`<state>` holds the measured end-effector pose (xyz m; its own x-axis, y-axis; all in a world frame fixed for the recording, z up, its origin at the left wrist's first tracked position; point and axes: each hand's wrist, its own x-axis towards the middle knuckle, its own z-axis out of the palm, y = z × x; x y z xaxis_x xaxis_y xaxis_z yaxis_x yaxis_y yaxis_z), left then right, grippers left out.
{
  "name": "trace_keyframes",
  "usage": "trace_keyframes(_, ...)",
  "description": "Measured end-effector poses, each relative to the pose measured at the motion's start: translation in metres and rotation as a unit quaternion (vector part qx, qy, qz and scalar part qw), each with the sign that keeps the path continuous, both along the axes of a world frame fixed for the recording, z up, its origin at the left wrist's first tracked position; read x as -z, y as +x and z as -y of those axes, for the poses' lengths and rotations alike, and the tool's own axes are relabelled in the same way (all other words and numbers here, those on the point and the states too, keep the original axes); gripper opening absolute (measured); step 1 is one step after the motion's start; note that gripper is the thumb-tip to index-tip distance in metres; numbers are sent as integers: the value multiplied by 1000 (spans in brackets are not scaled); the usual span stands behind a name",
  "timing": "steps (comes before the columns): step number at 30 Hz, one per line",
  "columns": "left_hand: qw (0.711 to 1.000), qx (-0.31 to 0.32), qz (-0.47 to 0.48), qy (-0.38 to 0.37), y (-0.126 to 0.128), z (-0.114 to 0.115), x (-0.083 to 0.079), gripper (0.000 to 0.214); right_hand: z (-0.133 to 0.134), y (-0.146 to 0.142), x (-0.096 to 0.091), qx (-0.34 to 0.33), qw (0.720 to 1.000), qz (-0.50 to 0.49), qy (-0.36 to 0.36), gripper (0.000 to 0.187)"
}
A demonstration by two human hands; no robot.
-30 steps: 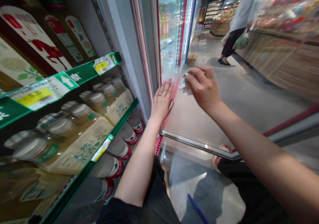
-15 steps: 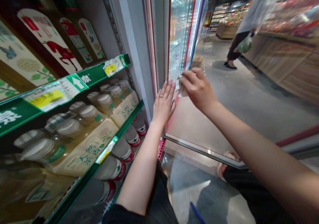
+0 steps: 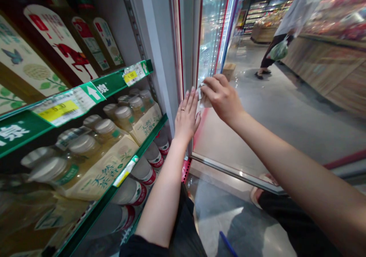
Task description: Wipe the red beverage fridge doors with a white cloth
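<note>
Compared with one second ago, the right hand (image 3: 224,98) is pinching one white wipe (image 3: 204,98) nearer to the left hand (image 3: 185,116), just beside its fingertips. Four left fingers are lying straight near the side edge of one glass door (image 3: 228,170). Rightward, the door is leaving wide room. Beyond, one person (image 3: 297,11) is carrying one greenish bag (image 3: 278,51).

Dim bottles (image 3: 58,39), glaring light strip (image 3: 231,22), blurred edges

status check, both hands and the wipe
Left hand open, flat at glass door. Right hand gripping white wipe, near glass. Possible obstruction: left fingertips, close beside wipe.
</note>
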<state>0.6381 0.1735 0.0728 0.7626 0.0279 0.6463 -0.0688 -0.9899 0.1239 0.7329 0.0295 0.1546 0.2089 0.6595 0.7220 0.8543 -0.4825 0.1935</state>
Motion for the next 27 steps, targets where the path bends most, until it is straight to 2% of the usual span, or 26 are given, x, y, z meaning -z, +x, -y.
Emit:
trace_keyframes(3, 1000, -7, -14, -11, -1, 1, -2, 80, -8, 2, -7, -9, 1000, -17, -8, 35)
trace_keyframes(6, 1000, 5, -7, -22, -3, 0, -3, 82, -4, 4, -9, 1, 1000, -5, 14, 35)
trace_keyframes(10, 1000, 3, -2, -17, -9, -2, -2, 83, 10, 2, 13, 11, 998, -1, 56, 31)
trace_keyframes(13, 1000, -12, -23, -3, -12, -2, 0, 82, 11, 0, 30, 4, 1000, 1, 27, 32)
trace_keyframes(15, 999, -12, -31, 0, -13, -4, 4, 81, 5, 0, 33, -1, 1000, 7, 13, 34)
trace_keyframes(21, 999, 30, -12, -10, -14, -17, 16, 75, -14, 3, 29, -18, 999, 18, 32, 37)
trace_keyframes(25, 1000, 26, -5, -12, -16, -24, 20, 75, -1, 0, 44, -34, 999, 24, -8, 37)
trace_keyframes(27, 999, 29, -3, -15, -17, -24, 21, 75, 9, 0, 49, -27, 999, 34, 1, 34)
